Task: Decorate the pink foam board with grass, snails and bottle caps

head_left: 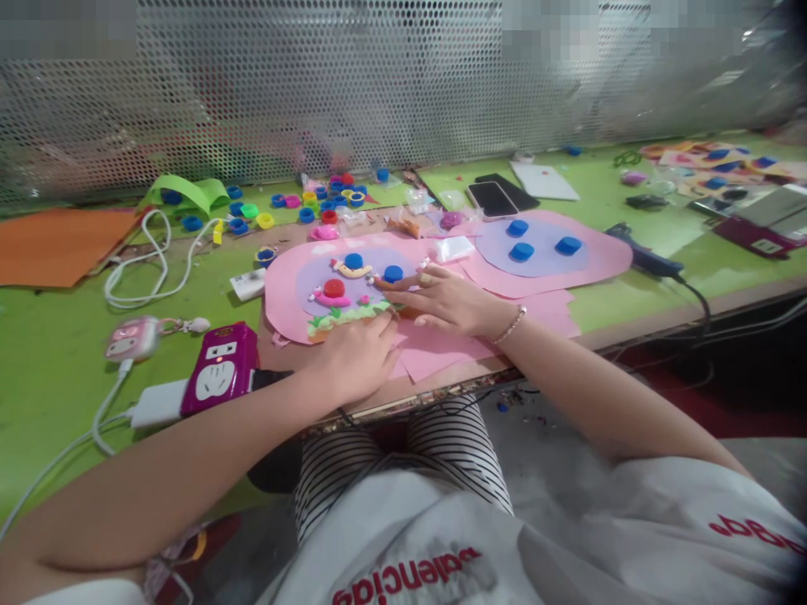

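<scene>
A pink paper sheet with a lilac oval lies in front of me, decorated with clay snails whose shells are bottle caps. One snail has a red cap, another a blue cap, and a third a blue cap. Green and brown clay grass runs along the lower edge. My left hand rests on that lower edge, fingers stretched out. My right hand lies over the sheet's right side, fingers spread beside the third snail. Anything under the fingertips is hidden.
A second pink sheet with three blue caps lies at right, beside a glue gun. Loose caps and a phone sit behind. At left are a purple power socket, a white cable and orange paper.
</scene>
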Demonstrator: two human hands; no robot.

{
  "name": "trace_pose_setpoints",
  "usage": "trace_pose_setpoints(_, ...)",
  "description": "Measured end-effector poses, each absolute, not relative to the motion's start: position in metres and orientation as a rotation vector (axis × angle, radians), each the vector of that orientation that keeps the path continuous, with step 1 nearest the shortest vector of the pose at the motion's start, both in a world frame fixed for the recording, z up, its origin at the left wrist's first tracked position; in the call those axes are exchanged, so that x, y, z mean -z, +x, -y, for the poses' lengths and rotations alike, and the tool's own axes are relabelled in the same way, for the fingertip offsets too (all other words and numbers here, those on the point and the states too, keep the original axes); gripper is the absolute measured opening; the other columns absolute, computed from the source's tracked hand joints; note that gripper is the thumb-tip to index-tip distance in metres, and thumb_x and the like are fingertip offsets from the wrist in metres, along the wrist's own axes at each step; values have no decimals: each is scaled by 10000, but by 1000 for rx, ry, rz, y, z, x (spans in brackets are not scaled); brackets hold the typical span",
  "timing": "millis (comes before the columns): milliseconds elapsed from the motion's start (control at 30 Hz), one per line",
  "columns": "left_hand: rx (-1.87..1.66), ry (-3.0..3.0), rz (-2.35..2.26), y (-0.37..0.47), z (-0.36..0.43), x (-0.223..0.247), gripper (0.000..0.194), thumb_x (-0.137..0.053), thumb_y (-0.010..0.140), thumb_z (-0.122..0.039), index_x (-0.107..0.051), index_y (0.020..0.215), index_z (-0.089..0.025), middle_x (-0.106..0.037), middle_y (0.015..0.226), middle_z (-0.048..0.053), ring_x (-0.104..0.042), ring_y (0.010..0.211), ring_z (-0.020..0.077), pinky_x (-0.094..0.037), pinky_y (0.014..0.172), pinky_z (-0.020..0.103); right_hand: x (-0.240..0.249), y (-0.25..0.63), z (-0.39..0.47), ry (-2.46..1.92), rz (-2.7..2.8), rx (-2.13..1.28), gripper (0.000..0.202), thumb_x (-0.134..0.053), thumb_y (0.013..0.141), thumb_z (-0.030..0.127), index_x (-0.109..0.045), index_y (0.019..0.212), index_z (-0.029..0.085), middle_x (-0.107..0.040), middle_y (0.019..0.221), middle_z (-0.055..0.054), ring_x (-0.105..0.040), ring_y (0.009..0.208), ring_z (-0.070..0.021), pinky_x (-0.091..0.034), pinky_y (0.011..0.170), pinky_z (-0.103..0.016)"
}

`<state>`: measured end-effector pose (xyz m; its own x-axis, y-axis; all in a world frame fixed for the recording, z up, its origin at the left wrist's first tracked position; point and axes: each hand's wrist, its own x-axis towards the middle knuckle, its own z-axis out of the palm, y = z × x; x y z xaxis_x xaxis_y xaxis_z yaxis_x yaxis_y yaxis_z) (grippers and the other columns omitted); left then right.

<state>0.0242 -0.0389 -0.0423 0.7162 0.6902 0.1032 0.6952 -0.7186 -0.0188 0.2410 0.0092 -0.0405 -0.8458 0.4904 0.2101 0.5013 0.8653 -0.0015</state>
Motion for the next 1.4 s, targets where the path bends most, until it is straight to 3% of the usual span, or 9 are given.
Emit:
trace_pose_setpoints(233,81,-2852,1170,24,39,42,459,-310,933,-334,-455,1298,-98,-493,1355,128,-604,1025,251,-512,782,381,33,249,-6,-768,2676,-144,609,-128,962,514,-319,1438,186,-484,1370,-112,-402,1263,-258,-311,1001,-451)
trace_pose_setpoints(333,75,-2847,1184,24,39,41,480,-322,929,-335,-419,1334,-97,-464,1387,126,-590,1058,259,-511,798,381,30,253,-6,-761,2643,-232,555,-179,971,480,-349,1427,214,-520,1336,-94,-424,1239,-249,-321,1003,-433)
trace_pose_setpoints(500,81,-2832,1203,25,41,40,468,-340,921,-326,-426,1324,-104,-483,1350,138,-613,978,252,-516,760,379,29,250,-5,-737,2703,-349,588,-160,969,500,-262,1465,201,-504,1359,-104,-457,1196,-238,-308,999,-429)
trace_pose_setpoints(700,112,-2880,1199,25,39,41,449,-319,931,-330,-437,1308,-117,-522,1292,133,-599,1002,243,-507,797,375,31,245,-3,-819,2752,-321,634,-108,962,524,-244,1467,165,-513,1349,-122,-455,1207,-240,-248,1017,-451)
trace_pose_setpoints(900,92,-2856,1204,25,39,41,439,-326,924,-331,-466,1284,-123,-546,1267,115,-607,986,246,-512,791,382,38,245,-6,-751,2796,-144,639,-112,954,542,-282,1455,185,-386,1451,-135,-445,1227,-270,-213,1029,-495)
trace_pose_setpoints(1167,-14,-2821,1168,24,39,37,503,-295,926,-361,-392,1367,-140,-371,1458,138,-616,1001,247,-516,744,366,32,264,-12,-819,2649,-248,578,-166,968,498,-401,1399,193,-495,1368,-109,-445,1242,-251,-338,1010,-451)
trace_pose_setpoints(1300,-73,-2825,1132,26,35,34,515,-302,915,-362,-386,1365,-125,-386,1447,148,-611,1024,268,-514,739,374,26,261,-7,-809,2731,-292,565,-163,976,474,-382,1410,188,-619,1194,-98,-506,1117,-237,-366,973,-431)
trace_pose_setpoints(1400,-88,-2814,1120,27,34,32,535,-312,906,-383,-375,1366,-119,-412,1427,155,-623,994,281,-519,691,376,24,257,-2,-885,2759,-245,574,-173,972,485,-403,1395,172,-634,1156,-107,-498,1105,-245,-368,954,-428)
